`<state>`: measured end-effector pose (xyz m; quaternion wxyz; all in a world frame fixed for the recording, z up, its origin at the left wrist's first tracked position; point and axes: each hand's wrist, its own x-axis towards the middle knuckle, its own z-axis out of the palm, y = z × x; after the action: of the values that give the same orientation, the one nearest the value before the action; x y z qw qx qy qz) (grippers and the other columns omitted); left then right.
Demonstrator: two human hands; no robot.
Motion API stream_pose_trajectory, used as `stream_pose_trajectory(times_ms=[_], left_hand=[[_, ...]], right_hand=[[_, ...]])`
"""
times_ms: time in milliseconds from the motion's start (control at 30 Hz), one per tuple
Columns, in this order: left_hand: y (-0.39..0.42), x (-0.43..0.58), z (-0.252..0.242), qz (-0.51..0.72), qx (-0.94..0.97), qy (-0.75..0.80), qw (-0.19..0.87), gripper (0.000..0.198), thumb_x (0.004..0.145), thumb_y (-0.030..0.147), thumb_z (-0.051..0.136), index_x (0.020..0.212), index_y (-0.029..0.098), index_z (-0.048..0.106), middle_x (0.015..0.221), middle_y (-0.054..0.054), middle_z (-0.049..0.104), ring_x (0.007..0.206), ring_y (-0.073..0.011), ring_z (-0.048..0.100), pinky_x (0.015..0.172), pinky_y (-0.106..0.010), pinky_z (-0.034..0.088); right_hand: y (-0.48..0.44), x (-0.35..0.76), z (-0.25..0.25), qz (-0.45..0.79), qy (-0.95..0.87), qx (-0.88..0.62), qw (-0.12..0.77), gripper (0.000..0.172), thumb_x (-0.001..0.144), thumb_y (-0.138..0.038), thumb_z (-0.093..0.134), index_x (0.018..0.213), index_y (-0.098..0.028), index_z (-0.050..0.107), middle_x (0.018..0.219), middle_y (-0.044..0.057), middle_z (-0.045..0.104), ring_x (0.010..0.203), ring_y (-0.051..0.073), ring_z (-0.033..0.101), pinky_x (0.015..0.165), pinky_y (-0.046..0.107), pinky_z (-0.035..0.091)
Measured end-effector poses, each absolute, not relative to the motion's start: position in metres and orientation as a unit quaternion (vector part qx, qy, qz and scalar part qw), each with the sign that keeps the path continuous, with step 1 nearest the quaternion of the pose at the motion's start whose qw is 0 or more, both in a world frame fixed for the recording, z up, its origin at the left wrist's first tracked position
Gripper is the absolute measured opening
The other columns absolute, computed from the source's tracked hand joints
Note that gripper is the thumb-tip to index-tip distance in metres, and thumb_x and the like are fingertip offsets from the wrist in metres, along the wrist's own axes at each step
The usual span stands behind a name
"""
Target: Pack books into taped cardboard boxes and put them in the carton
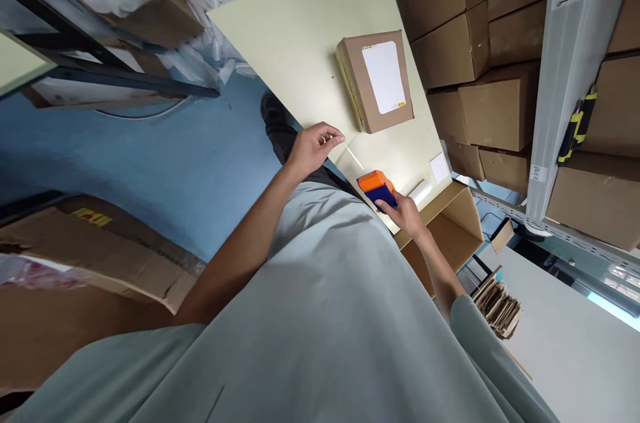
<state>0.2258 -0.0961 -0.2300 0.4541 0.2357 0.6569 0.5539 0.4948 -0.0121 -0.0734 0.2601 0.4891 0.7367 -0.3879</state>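
Observation:
My right hand is closed around a block-shaped orange and dark blue object, held over the table's near edge; its exact kind is unclear. To the left, my left hand hovers by the same edge with fingers curled and thumb and forefinger brought together. Whether anything thin is pinched there is too small to make out. Between the two hands a narrow white strip shows against the tabletop. Beyond them a brown cardboard box lies on the pale yellow table, with a white label on its top.
A white roll and a white square card lie right of my right hand. An open carton adjoins the table's right end. Shelves of cardboard boxes stand along the far side. A large carton is at my left.

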Motion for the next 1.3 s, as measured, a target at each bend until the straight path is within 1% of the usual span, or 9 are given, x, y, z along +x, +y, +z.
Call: stream_pose_trajectory(times_ms=[100, 200, 433, 633, 833, 967, 1067, 1200, 1300], left_hand=[[-0.095, 0.226, -0.23, 0.539, 0.216, 0.669, 0.465, 0.038, 0.09, 0.06, 0.076, 0.092, 0.021, 0.077, 0.095, -0.007, 0.081, 0.088, -0.021, 0.071, 0.079, -0.031, 0.054], [-0.092, 0.215, -0.237, 0.537, 0.199, 0.692, 0.441, 0.037, 0.09, 0.058, 0.078, 0.092, 0.021, 0.077, 0.093, -0.007, 0.08, 0.088, -0.021, 0.071, 0.079, -0.031, 0.055], [-0.072, 0.187, -0.251, 0.546, 0.26, 0.663, 0.44, 0.026, 0.088, 0.045, 0.081, 0.094, 0.02, 0.08, 0.096, -0.007, 0.081, 0.089, -0.0211, 0.071, 0.076, -0.031, 0.055], [-0.056, 0.187, -0.258, 0.551, 0.263, 0.657, 0.443, 0.018, 0.085, 0.035, 0.083, 0.095, 0.02, 0.079, 0.098, -0.007, 0.082, 0.092, -0.0224, 0.072, 0.078, -0.033, 0.057], [-0.036, 0.198, -0.275, 0.564, 0.25, 0.669, 0.414, 0.012, 0.084, 0.027, 0.08, 0.094, 0.02, 0.079, 0.099, -0.006, 0.082, 0.09, -0.021, 0.072, 0.081, -0.034, 0.057], [-0.027, 0.206, -0.28, 0.569, 0.249, 0.679, 0.39, 0.009, 0.086, 0.029, 0.078, 0.093, 0.023, 0.079, 0.101, -0.005, 0.082, 0.089, -0.0205, 0.072, 0.08, -0.034, 0.056], [-0.022, 0.215, -0.278, 0.567, 0.22, 0.698, 0.378, 0.011, 0.091, 0.035, 0.08, 0.094, 0.025, 0.078, 0.102, -0.005, 0.08, 0.092, -0.0205, 0.073, 0.082, -0.035, 0.056], [-0.016, 0.23, -0.273, 0.546, 0.205, 0.735, 0.346, 0.022, 0.098, 0.044, 0.079, 0.098, 0.023, 0.077, 0.101, -0.003, 0.077, 0.103, -0.0198, 0.074, 0.092, -0.033, 0.057], [-0.013, 0.243, -0.27, 0.542, 0.188, 0.755, 0.318, 0.023, 0.101, 0.046, 0.077, 0.1, 0.024, 0.078, 0.103, -0.004, 0.076, 0.108, -0.0231, 0.076, 0.099, -0.037, 0.059]], right_hand=[[-0.011, 0.502, -0.071, -0.374, 0.737, 0.485, 0.287, 0.053, 0.102, -0.079, 0.065, 0.104, -0.027, 0.07, 0.08, 0.004, 0.082, 0.077, 0.028, 0.078, 0.071, 0.035, 0.056], [-0.013, 0.513, -0.071, -0.348, 0.74, 0.485, 0.311, 0.053, 0.103, -0.079, 0.064, 0.102, -0.027, 0.07, 0.074, 0.003, 0.079, 0.072, 0.029, 0.077, 0.069, 0.036, 0.055], [-0.018, 0.532, -0.091, -0.267, 0.769, 0.507, 0.284, 0.054, 0.105, -0.077, 0.063, 0.11, -0.024, 0.07, 0.072, 0.006, 0.073, 0.074, 0.033, 0.077, 0.072, 0.04, 0.057], [-0.021, 0.527, -0.129, -0.202, 0.79, 0.528, 0.236, 0.053, 0.107, -0.076, 0.058, 0.113, -0.023, 0.066, 0.084, 0.01, 0.073, 0.082, 0.034, 0.077, 0.078, 0.044, 0.061], [-0.032, 0.517, -0.153, -0.18, 0.754, 0.571, 0.269, 0.051, 0.113, -0.068, 0.051, 0.125, -0.019, 0.063, 0.111, 0.017, 0.078, 0.1, 0.036, 0.08, 0.089, 0.046, 0.062], [-0.038, 0.514, -0.161, -0.173, 0.752, 0.58, 0.261, 0.05, 0.114, -0.067, 0.051, 0.123, -0.019, 0.063, 0.111, 0.017, 0.078, 0.099, 0.035, 0.08, 0.088, 0.046, 0.064], [-0.041, 0.513, -0.164, -0.177, 0.749, 0.585, 0.256, 0.052, 0.113, -0.068, 0.052, 0.124, -0.019, 0.064, 0.106, 0.016, 0.078, 0.099, 0.036, 0.08, 0.09, 0.048, 0.064], [-0.044, 0.512, -0.165, -0.196, 0.747, 0.585, 0.248, 0.055, 0.112, -0.07, 0.051, 0.124, -0.018, 0.065, 0.106, 0.018, 0.078, 0.103, 0.037, 0.079, 0.093, 0.05, 0.064], [-0.045, 0.51, -0.164, -0.202, 0.743, 0.588, 0.248, 0.057, 0.112, -0.07, 0.051, 0.125, -0.017, 0.066, 0.111, 0.021, 0.077, 0.106, 0.038, 0.078, 0.095, 0.052, 0.064]])
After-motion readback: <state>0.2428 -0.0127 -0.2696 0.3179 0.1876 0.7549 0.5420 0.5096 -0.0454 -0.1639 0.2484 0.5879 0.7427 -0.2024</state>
